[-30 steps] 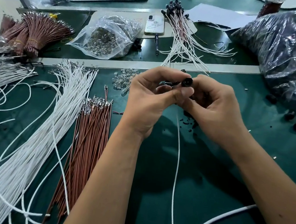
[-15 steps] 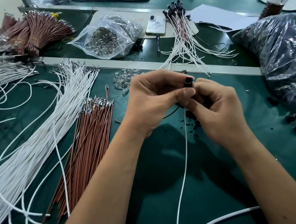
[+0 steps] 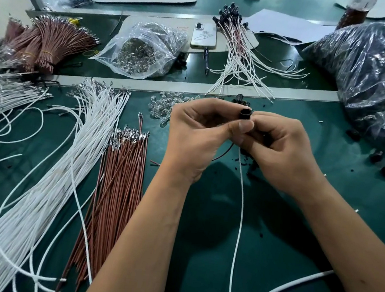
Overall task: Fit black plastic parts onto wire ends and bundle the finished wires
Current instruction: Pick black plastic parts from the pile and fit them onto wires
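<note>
Both hands meet just this side of the clear-bulb pile (image 3: 167, 104): left hand (image 3: 195, 134) & right hand (image 3: 281, 150), fingers curled, pinch a black plastic part (image 3: 245, 113) upright betw. thumbs, white wire (image 3: 241, 201) hanging toward cam, brown wires (image 3: 117, 185) left.

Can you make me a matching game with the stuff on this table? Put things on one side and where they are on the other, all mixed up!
Things:
1. phone
2. black part
3. brown wires
4. clear bag

Places:
A. lying loose, between the white wires and the left arm
B. held between both hands
C. at the back, left of the phone
D. at the back, beside the finished wires with black tips

Pairs: 1-D, 2-B, 3-A, 4-C
</note>
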`<state>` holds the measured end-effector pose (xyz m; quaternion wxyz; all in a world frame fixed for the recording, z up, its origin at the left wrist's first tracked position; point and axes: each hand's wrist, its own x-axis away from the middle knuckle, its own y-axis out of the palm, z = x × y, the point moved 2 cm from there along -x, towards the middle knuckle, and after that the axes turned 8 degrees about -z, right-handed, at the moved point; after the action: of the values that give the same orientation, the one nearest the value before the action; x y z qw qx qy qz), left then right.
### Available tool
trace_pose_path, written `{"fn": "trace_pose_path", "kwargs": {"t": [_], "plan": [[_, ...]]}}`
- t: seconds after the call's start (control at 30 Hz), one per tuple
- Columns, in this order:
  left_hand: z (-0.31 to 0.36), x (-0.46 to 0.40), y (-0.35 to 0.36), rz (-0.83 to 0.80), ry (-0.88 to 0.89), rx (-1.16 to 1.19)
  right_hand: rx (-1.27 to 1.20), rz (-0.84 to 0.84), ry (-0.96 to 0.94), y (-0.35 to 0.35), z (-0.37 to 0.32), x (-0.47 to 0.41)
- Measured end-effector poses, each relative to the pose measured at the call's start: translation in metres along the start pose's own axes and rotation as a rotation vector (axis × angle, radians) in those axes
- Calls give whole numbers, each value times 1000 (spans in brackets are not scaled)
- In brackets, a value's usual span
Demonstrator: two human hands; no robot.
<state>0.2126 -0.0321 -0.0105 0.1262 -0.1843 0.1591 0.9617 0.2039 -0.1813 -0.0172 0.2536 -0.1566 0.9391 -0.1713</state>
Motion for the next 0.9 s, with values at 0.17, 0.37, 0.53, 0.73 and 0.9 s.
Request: {"fn": "trace_pose_path", "kwargs": {"t": [0.17,0.37,0.53,0.73,0.9], "plan": [[-2,-1,0,-30,-22,-35,175,14,77,-6,4,1],[-5,-2,-7,-30,-5,-94,16,51,209,-24,7,-1],[-6,-3,-11,-34,6,-141,-95,91,268,-27,15,-2],[-6,-3,-10,-27,0,-153,-184,-8,245,-21,15,0],[-5,-2,-10,-34,-5,-181,34,38,237,-23,14,2]]}}
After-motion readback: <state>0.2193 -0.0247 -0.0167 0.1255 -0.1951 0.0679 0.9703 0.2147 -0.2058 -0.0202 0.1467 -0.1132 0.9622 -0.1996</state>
